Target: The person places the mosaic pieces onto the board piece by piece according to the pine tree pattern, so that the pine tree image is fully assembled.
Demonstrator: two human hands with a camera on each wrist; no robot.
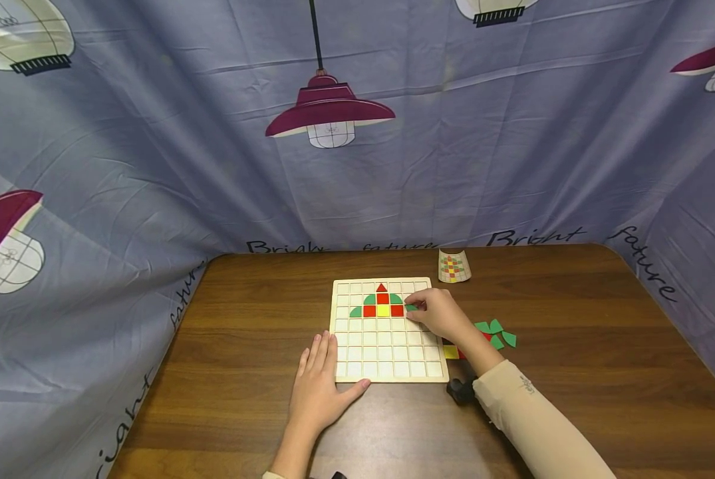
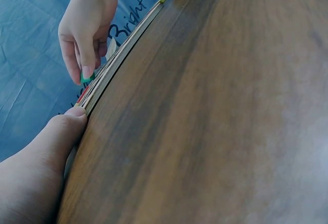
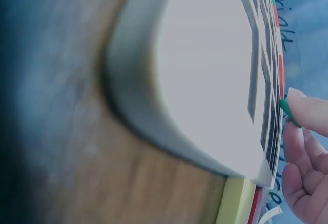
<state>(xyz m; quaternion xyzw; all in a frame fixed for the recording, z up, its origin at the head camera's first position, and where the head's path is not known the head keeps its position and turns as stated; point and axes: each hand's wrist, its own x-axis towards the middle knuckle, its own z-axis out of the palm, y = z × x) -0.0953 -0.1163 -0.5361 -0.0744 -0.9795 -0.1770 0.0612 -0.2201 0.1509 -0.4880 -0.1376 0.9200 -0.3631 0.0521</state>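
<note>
My right hand [image 1: 439, 313] pinches a green quarter-round tile [image 1: 412, 307] between thumb and fingers, right at the grid board, beside the red square at the row's right end. In the right wrist view the green tile [image 3: 289, 112] is tilted at the board's surface. The pale grid board [image 1: 387, 359] bears a red triangle [image 1: 382, 288], red squares, a yellow square [image 1: 383, 311] and green quarter-round tiles in its upper rows. My left hand [image 1: 319, 392] rests with spread, straight fingers along the board's left edge, its thumb at the front left corner.
Loose green tiles [image 1: 496, 326] lie right of the board, partly behind the right forearm, with red tiles and a yellow tile [image 1: 451, 352] near the board's edge. A curled pattern card [image 1: 454, 267] stands behind the board's right corner. A printed curtain [image 1: 357, 193] hangs behind the wooden table [image 1: 261, 299].
</note>
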